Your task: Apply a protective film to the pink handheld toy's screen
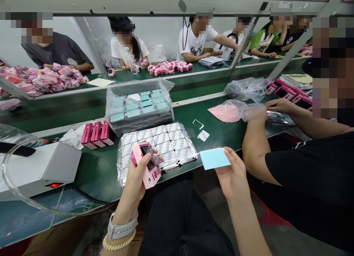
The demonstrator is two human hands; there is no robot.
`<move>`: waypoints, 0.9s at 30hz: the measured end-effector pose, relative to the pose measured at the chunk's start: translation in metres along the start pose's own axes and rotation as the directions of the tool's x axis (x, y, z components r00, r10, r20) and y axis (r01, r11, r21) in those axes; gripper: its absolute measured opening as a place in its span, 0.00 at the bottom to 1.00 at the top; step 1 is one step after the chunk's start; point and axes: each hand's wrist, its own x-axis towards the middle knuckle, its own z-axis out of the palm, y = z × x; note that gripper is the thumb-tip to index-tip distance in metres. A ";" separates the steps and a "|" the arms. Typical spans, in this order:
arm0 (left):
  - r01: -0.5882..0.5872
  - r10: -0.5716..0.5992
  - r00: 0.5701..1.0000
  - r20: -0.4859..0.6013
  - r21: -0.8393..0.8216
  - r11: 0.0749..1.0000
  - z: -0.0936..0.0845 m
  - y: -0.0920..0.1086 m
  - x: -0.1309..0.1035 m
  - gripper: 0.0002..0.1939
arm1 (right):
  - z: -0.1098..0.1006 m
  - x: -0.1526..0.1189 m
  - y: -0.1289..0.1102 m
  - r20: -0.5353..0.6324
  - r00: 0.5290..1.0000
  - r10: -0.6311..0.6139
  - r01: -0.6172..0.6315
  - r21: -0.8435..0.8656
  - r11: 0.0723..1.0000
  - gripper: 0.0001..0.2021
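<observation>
In the head view, my left hand (135, 175) is closed around a small pink camera (149, 178) with a dark screen. My thumb lies across that screen, and a clear piece of film (158, 159) shows at its right side. My right hand (232, 172) pinches a flat light blue rectangular sheet (215, 159) at its right edge, off the table edge. Beneath the camera lies a plastic-wrapped tray of white printed panels (173, 140). Behind it, a bagged stack of trays with light blue panels (151, 101) stands on the green table.
Several pink cameras (96, 133) stand in a row at left, beside a white machine (59, 167) with a lit red switch. A white label (203, 135) and a bag of pink bits (227, 111) lie right. A co-worker's arm (256, 138) reaches in; more people sit opposite.
</observation>
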 end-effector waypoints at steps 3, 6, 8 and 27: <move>0.000 0.000 1.000 0.001 0.004 1.000 -0.001 -0.001 0.003 0.27 | -0.004 0.011 -0.008 -0.102 0.994 -0.025 0.027 0.024 0.999 0.13; -0.008 0.008 1.000 -0.002 -0.003 1.000 -0.003 0.000 0.005 0.27 | -0.008 0.027 -0.011 -0.174 0.979 -0.108 0.104 -0.034 0.994 0.13; -0.005 0.005 1.000 0.002 -0.003 1.000 -0.005 0.001 0.005 0.27 | -0.009 0.043 -0.008 -0.192 0.965 -0.180 0.154 -0.142 0.978 0.13; 0.034 -0.035 0.997 0.071 0.012 0.999 0.008 -0.016 -0.019 0.35 | 0.056 0.101 0.018 0.298 0.953 -0.049 0.277 -0.799 0.533 0.08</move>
